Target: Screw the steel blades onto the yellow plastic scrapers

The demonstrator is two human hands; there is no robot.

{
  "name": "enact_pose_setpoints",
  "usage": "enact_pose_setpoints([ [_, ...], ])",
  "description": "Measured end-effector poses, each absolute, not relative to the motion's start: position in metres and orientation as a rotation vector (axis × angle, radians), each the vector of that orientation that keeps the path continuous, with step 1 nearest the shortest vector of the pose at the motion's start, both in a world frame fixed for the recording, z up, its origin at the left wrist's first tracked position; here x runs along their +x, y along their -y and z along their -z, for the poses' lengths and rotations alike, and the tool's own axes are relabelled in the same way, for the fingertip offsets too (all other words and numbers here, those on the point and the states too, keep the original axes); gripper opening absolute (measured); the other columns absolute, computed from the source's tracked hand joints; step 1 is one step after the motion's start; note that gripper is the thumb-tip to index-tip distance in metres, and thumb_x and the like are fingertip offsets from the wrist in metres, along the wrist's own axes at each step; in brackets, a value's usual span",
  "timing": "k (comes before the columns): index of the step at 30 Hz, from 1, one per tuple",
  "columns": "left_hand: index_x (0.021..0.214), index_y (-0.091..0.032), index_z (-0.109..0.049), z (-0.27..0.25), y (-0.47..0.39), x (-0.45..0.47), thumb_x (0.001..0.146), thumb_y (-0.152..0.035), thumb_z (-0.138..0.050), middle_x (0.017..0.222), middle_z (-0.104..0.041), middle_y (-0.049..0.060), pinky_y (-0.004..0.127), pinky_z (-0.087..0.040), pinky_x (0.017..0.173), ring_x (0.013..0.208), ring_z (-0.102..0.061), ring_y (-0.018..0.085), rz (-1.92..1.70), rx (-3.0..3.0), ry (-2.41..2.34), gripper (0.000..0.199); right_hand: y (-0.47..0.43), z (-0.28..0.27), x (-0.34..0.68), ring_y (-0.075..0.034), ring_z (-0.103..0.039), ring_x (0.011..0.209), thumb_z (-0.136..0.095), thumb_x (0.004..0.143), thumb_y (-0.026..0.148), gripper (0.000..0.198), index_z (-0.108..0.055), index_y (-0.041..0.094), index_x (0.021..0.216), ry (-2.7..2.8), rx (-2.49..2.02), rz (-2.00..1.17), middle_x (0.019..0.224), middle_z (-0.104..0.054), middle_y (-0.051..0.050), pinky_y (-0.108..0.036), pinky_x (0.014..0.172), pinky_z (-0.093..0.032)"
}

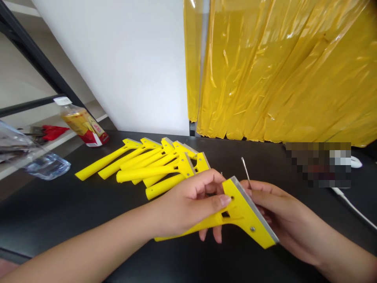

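My left hand is closed around a yellow plastic scraper, thumb on its head. A metal strip runs along the scraper's wide edge, which faces right. One screw sits near the head's lower corner; a dark hole shows by my thumb. Behind that edge, my right hand pinches a thin metal rod that points up; its lower part and some fingers are hidden. Beyond my left hand lies a row of several similar yellow scrapers, partly overlapping, handles toward the left.
A drink bottle with a white cap stands at the left back, by a clear plastic bottle. Yellow plastic sheeting and a white panel rise behind the black table. On the right lies a white cable.
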State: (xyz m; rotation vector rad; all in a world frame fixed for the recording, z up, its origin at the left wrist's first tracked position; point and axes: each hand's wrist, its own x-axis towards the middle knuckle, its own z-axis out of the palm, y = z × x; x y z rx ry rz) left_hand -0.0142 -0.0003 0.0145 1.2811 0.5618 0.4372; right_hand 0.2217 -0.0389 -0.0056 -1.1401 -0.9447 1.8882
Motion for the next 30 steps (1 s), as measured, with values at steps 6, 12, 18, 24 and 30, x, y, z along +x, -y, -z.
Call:
enact_pose_setpoints([
  [6, 0.11, -0.02, -0.054, -0.021, 0.006, -0.01, 0.11, -0.04, -0.06, 0.104, -0.068, 0.003, 0.012, -0.05, 0.048, 0.059, -0.068, 0.006, -0.399, 1.211, -0.538, 0.021, 0.04, 0.009, 0.218, -0.014, -0.05, 0.067, -0.09, 0.081, 0.056, 0.04, -0.078, 0.02, 0.093, 0.947, -1.155, -1.963, 0.075, -0.062, -0.001, -0.028, 0.066, -0.042],
  [12, 0.11, -0.022, -0.054, -0.015, 0.0, -0.013, 0.109, -0.044, -0.062, 0.1, -0.066, 0.001, 0.015, -0.05, 0.048, 0.063, -0.071, 0.009, -0.453, 1.324, -0.642, 0.024, 0.041, 0.007, 0.225, -0.01, -0.028, 0.061, -0.08, 0.092, 0.059, 0.043, -0.07, 0.019, 0.081, 0.985, -1.082, -1.87, 0.067, -0.04, 0.004, -0.026, 0.056, -0.025],
  [18, 0.118, -0.022, -0.059, -0.015, 0.001, -0.014, 0.109, -0.042, -0.062, 0.099, -0.065, 0.0, 0.015, -0.05, 0.049, 0.067, -0.073, 0.01, -0.486, 1.382, -0.678, 0.023, 0.042, 0.002, 0.226, -0.009, -0.026, 0.06, -0.084, 0.089, 0.057, 0.04, -0.075, 0.019, 0.084, 1.035, -1.116, -1.844, 0.065, -0.038, 0.005, -0.027, 0.056, -0.022],
  [24, 0.106, -0.018, -0.063, -0.015, 0.0, -0.011, 0.104, -0.044, -0.07, 0.089, -0.073, 0.005, 0.016, -0.052, 0.047, 0.065, -0.073, 0.014, -0.609, 1.252, -0.749, 0.027, 0.036, 0.003, 0.23, -0.015, -0.044, 0.073, -0.071, 0.098, 0.053, 0.034, -0.079, 0.02, 0.104, 0.967, -1.041, -1.859, 0.086, -0.062, -0.005, -0.028, 0.063, -0.038],
  [30, 0.099, -0.019, -0.064, -0.018, -0.011, -0.014, 0.104, -0.042, -0.069, 0.076, -0.075, 0.004, 0.021, -0.056, 0.051, 0.059, -0.068, 0.014, -0.87, 1.059, -0.822, 0.024, 0.015, 0.009, 0.246, -0.017, -0.049, 0.071, -0.071, 0.098, 0.06, 0.036, -0.074, 0.028, 0.115, 1.295, -1.359, -1.258, 0.087, -0.062, -0.002, -0.032, 0.062, -0.041],
])
